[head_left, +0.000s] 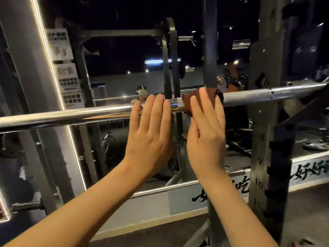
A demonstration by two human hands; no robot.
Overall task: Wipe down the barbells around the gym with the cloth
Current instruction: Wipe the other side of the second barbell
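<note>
Evidently mid-wipe, the right hand point(206, 129) pressed the cloth point(186, 102) flat-fingered onto the barbell point(71, 116) while the open left hand point(151, 127) steadied it alongside, and the next move likely called for sliding the cloth along the shaft.

silver chrome barbell point(71, 116) with knurled patch, reddish-brown cloth point(187, 103), grey rack upright point(267, 122) with black numbers
</note>
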